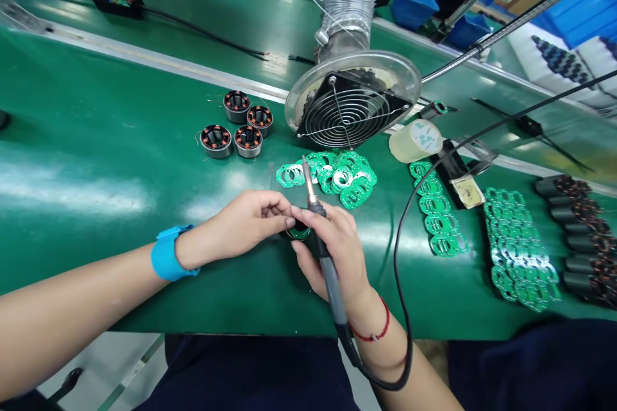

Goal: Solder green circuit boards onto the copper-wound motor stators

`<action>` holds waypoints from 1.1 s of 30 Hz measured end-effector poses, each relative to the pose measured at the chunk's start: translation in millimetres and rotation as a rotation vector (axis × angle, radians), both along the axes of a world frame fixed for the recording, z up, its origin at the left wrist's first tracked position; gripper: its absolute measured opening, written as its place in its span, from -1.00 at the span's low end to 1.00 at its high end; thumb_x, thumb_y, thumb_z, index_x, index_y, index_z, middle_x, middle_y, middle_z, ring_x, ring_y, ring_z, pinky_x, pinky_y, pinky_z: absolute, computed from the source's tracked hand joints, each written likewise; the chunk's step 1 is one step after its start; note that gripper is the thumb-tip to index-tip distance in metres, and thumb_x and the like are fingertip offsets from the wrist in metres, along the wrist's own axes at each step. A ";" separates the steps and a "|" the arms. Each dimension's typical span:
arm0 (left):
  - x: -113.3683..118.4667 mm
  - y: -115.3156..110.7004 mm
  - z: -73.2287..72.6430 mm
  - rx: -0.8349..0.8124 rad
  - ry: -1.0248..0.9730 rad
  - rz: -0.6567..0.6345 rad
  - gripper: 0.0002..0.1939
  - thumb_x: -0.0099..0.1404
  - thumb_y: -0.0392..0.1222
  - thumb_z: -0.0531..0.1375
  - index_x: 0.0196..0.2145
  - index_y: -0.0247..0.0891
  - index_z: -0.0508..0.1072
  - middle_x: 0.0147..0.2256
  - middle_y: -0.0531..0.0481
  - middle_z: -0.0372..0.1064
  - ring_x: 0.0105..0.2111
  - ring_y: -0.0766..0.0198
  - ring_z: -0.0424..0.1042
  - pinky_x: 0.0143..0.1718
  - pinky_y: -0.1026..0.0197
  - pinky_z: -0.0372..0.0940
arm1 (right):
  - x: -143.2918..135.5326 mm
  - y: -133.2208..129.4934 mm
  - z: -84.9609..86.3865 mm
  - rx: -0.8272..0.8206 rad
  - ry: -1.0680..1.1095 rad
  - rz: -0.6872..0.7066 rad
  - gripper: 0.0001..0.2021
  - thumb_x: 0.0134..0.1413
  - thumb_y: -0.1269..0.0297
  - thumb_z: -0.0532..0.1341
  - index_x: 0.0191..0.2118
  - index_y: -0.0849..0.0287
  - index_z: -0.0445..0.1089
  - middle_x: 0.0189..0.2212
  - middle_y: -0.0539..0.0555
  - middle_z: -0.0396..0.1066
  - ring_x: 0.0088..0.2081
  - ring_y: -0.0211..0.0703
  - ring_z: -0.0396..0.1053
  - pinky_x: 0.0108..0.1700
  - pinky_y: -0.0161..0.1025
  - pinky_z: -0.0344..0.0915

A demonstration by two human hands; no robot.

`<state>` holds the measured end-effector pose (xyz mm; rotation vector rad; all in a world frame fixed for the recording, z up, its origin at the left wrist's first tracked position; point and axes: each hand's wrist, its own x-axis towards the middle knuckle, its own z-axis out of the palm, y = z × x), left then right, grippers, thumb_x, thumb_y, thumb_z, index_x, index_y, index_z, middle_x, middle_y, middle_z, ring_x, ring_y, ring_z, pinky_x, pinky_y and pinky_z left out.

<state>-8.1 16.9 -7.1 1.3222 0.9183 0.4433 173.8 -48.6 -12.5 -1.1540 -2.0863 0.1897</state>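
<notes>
My left hand (243, 221), with a blue band on its wrist, is closed at the edge of a small round part with a green circuit board (297, 232). Most of that part is hidden under my fingers. Between the fingers of my right hand (344, 247) sits a soldering iron (331, 279), its metal tip pointing up and away from the part. The right thumb and fingertips also reach the part's right side. Just beyond my hands lies a loose pile of green circuit boards (355, 191).
Several wound motor stators (216, 141) stand at the back left. A fume extractor fan (347, 115) hangs low behind the boards. To the right are a tape roll (415, 141), a soldering sponge (467, 191), board panels (520, 244) and a row of stators (578, 237). The iron's cable (398, 250) loops over my right forearm.
</notes>
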 end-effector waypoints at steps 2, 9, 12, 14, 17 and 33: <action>-2.2 -0.5 0.7 0.045 0.065 0.022 -0.81 0.21 -0.09 0.18 -0.37 -0.28 0.44 -0.48 0.08 0.37 -0.47 0.36 0.28 -0.44 0.29 0.20 | -0.2 -0.6 1.3 -0.014 0.023 -0.019 -0.55 0.18 0.47 0.18 0.17 0.05 0.22 -0.16 0.08 0.62 -0.05 -0.04 0.51 -0.04 -0.03 0.38; -5.1 -3.2 3.3 0.366 0.188 0.021 -0.88 0.24 -0.24 0.10 -0.42 -0.26 0.40 -0.48 0.11 0.27 -0.50 0.39 0.18 -0.48 0.31 0.10 | 6.5 -11.0 -5.5 0.025 0.315 -0.084 -0.70 0.30 0.29 0.13 0.11 0.08 0.36 -0.44 0.01 0.57 -0.46 -0.16 0.48 -0.34 -0.15 0.40; -3.8 -3.1 5.2 0.437 0.199 0.009 -0.87 0.24 -0.28 0.08 -0.45 -0.26 0.36 -0.50 0.13 0.24 -0.52 0.41 0.14 -0.49 0.31 0.07 | 10.2 -16.3 -8.2 0.050 0.446 -0.171 -0.75 0.31 0.18 0.11 -0.04 0.07 0.48 -0.52 -0.01 0.47 -0.59 -0.21 0.35 -0.52 -0.20 0.30; -3.5 -2.5 5.8 0.456 0.201 0.006 -0.87 0.24 -0.29 0.08 -0.46 -0.26 0.35 -0.50 0.13 0.23 -0.53 0.41 0.14 -0.49 0.31 0.07 | 10.4 -17.3 -7.5 0.057 0.486 -0.139 -0.76 0.30 0.19 0.10 -0.13 0.07 0.50 -0.56 -0.02 0.43 -0.61 -0.22 0.31 -0.54 -0.20 0.27; -4.1 -1.6 5.1 0.452 0.201 -0.003 -0.87 0.25 -0.28 0.09 -0.45 -0.26 0.35 -0.50 0.13 0.23 -0.52 0.41 0.15 -0.48 0.32 0.08 | 8.1 -15.4 -2.9 0.046 0.487 -0.086 -0.80 0.29 0.24 0.11 -0.19 0.10 0.50 -0.61 -0.05 0.39 -0.63 -0.24 0.27 -0.55 -0.23 0.24; -8.2 -0.2 3.2 0.694 0.211 -0.100 -0.81 0.33 -0.37 0.05 -0.43 -0.27 0.36 -0.45 0.08 0.29 -0.45 0.38 0.25 -0.39 0.33 0.15 | 5.7 -5.9 -6.8 -0.076 0.202 -0.083 -0.57 0.30 0.39 0.13 0.24 0.01 0.23 -0.21 0.06 0.62 -0.16 -0.09 0.56 -0.14 -0.10 0.46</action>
